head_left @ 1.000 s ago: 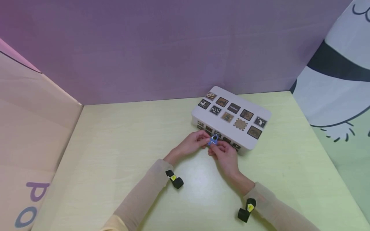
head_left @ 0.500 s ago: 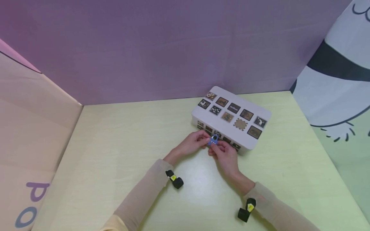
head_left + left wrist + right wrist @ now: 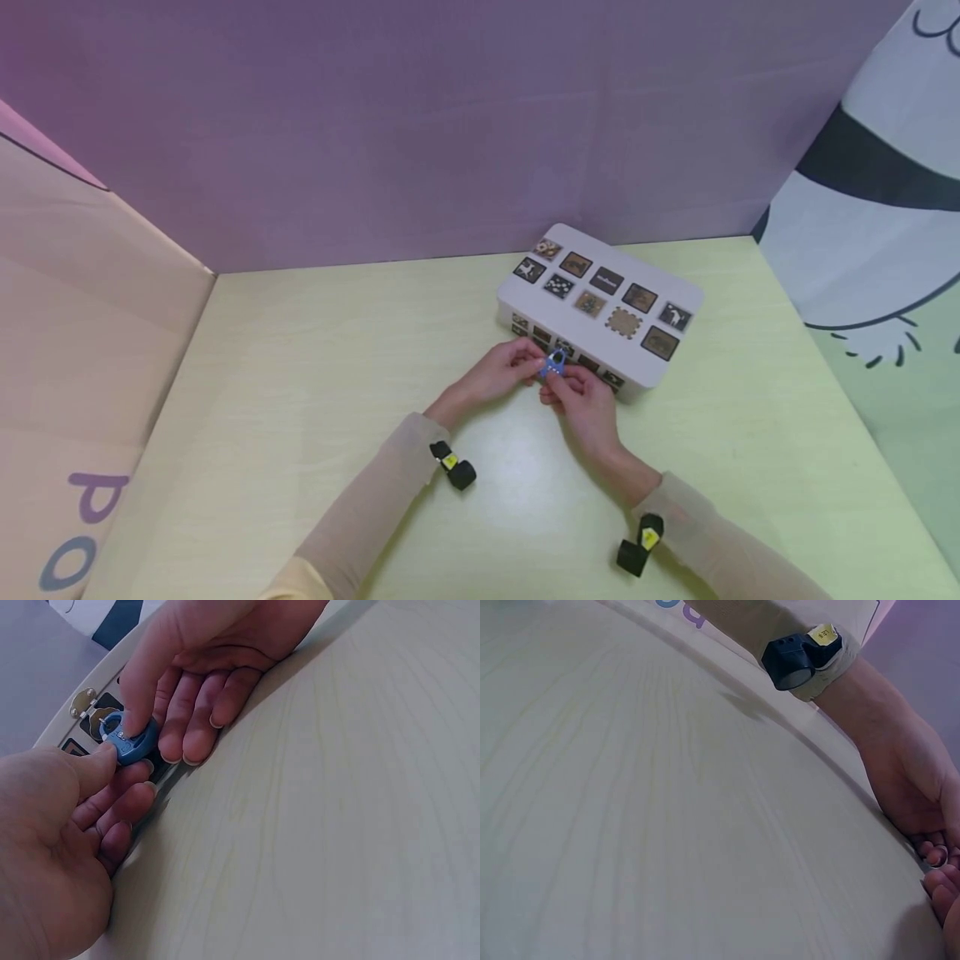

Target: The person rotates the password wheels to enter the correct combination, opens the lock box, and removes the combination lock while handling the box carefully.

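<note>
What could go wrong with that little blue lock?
The lock is small, and the left hand and right hand pinch it, so it might slip and drop onto the table. Both hands are close to the box's metal clasp, so skin could perhaps get nipped.

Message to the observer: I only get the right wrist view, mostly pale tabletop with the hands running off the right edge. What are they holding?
Observer: The left hand and right hand pinch a small blue padlock between them.

Operator: Okay, and what's behind it? My picture cuts off there.

Observer: A white box with rows of picture squares on top, seen in the head view.

Operator: Is the padlock hooked onto that box?

Observer: The left wrist view shows it right by a metal clasp on the box's side; I can't tell whether it's hooked through.
</note>
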Available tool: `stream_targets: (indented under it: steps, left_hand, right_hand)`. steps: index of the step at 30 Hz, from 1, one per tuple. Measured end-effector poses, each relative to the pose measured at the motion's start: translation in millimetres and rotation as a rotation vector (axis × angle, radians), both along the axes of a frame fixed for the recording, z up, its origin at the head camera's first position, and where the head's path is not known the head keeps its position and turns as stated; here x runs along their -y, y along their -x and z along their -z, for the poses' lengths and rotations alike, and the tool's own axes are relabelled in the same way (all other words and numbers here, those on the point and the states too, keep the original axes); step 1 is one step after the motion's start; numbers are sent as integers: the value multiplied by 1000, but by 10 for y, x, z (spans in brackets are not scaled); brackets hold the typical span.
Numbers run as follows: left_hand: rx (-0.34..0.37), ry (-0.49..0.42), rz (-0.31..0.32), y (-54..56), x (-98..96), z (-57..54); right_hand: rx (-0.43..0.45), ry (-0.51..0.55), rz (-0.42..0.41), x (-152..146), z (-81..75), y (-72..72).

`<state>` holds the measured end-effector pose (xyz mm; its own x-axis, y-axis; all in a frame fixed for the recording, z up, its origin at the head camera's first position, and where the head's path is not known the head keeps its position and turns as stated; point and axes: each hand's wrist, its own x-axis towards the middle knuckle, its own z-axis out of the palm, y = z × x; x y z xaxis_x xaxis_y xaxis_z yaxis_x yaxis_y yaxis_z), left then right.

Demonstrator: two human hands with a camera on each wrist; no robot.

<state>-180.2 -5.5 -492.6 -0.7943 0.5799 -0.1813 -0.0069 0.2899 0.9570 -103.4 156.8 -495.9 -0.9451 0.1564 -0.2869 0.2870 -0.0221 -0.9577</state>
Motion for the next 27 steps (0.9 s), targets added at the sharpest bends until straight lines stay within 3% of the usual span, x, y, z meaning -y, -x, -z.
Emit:
stream_targets:
  steps: [27]
  left_hand:
    - [5,-22,-1,15,-4,36]
  right_hand:
    - [-33,17,-8,4,14,7]
